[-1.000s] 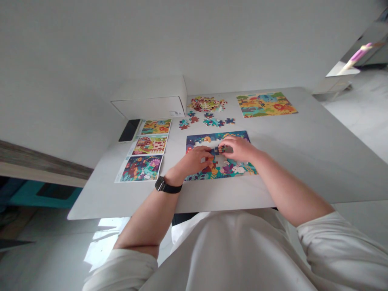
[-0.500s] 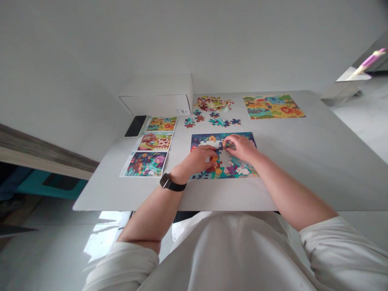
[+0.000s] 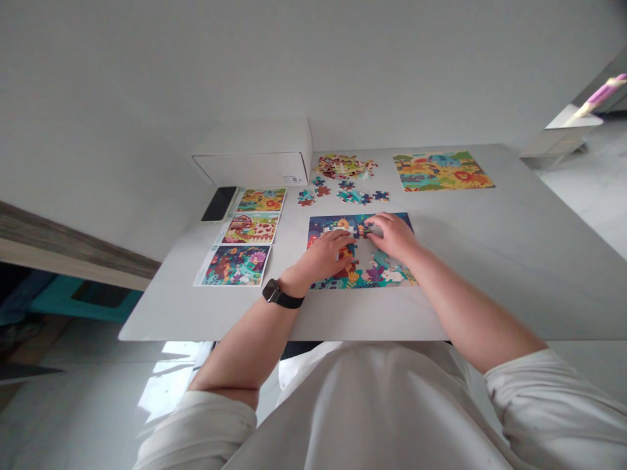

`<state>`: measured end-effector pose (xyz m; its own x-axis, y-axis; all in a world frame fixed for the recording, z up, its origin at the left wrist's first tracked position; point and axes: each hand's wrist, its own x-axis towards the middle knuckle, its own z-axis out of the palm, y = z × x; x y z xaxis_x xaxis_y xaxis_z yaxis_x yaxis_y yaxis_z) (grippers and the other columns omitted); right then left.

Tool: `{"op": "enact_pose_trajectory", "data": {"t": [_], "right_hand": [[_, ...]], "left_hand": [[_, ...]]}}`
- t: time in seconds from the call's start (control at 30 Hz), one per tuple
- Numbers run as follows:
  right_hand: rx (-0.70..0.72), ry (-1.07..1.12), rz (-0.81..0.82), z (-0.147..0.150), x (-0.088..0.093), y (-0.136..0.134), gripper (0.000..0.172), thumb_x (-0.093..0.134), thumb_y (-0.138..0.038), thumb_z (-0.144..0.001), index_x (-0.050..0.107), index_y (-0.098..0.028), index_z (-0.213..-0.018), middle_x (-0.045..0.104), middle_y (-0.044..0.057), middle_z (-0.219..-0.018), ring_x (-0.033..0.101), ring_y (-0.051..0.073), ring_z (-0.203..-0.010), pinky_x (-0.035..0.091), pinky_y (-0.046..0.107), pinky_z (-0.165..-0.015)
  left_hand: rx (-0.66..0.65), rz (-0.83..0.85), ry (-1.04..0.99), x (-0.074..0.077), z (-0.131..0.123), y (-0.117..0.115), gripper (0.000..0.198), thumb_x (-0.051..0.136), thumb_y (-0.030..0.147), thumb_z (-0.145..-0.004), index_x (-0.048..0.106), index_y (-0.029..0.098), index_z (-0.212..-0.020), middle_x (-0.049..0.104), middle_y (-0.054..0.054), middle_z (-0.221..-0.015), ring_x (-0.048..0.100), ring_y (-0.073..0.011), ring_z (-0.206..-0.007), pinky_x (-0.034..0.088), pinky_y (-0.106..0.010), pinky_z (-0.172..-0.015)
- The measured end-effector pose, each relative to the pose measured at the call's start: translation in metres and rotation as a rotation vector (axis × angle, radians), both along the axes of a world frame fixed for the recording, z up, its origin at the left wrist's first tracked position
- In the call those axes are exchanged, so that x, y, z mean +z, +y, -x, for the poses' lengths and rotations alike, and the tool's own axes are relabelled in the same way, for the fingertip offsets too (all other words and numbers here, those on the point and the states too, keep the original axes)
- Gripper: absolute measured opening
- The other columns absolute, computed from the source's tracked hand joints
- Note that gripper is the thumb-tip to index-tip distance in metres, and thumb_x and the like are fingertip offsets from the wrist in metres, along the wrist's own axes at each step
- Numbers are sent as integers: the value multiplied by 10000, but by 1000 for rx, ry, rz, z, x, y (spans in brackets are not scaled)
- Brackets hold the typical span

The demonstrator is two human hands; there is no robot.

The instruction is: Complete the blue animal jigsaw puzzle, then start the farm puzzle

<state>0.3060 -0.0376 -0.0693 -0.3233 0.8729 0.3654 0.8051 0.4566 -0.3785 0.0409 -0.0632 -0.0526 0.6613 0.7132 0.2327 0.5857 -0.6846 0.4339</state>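
Observation:
A partly built dark blue jigsaw puzzle (image 3: 386,273) lies on the white table (image 3: 490,261) in front of me. My left hand (image 3: 327,256), with a black watch on its wrist, rests on the puzzle's middle, fingers curled down on the pieces. My right hand (image 3: 392,235) lies on the puzzle's upper middle, its fingertips pinched on a small puzzle piece (image 3: 365,230) that sits at the gap in the picture. Several loose blue pieces (image 3: 343,194) lie just beyond the puzzle.
A finished yellow and green puzzle (image 3: 442,171) lies at the far right. A heap of pieces (image 3: 343,166) sits beside a white box (image 3: 257,156). Three picture cards (image 3: 245,235) and a black phone (image 3: 219,203) lie at the left.
Both hands have shifted slightly away from me over the puzzle. The right hand has carried the small piece up toward the puzzle's top gap.

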Motion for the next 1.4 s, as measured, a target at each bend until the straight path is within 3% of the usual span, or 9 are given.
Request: {"op": "enact_pose_trajectory", "data": {"t": [0.23, 0.4, 1.07, 1.4], "right_hand": [[-7, -99, 27, -1, -2, -6, 275, 742, -244, -969, 851, -295, -1216, 731, 101, -1288, 675, 310, -1219, 543, 485, -1091], [4, -112, 33, 2, 1, -9, 313, 711, -244, -995, 844, -330, -1265, 730, 93, -1279, 671, 299, -1198, 538, 483, -1088], [7, -123, 57, 3, 2, -9, 277, 689, -261, -996, 850, -282, -1220, 769, 76, -1313, 678, 293, -1206, 522, 484, -1121], [127, -146, 49, 9, 6, -12, 551, 563, -42, -927, 776, -240, -1396, 756, 80, -1452, 636, 300, -1333, 451, 506, -1209]], "left_hand": [[-24, -13, 31, -5, -13, 2, 573, 707, 384, -999, 639, 211, -1541, 561, -156, -1664, 526, -334, -1552, 403, -537, -1329], [-44, 9, 66, -5, -14, 2, 550, 689, 421, -1013, 669, 189, -1511, 578, -174, -1646, 543, -344, -1536, 411, -542, -1315], [-57, 31, 79, -1, -14, 1, 543, 709, 412, -990, 686, 192, -1486, 604, -162, -1626, 556, -344, -1523, 411, -538, -1311], [-61, 31, 65, -3, -15, 1, 570, 712, 380, -978, 647, 188, -1511, 611, -166, -1616, 557, -338, -1525, 413, -536, -1311]]}}
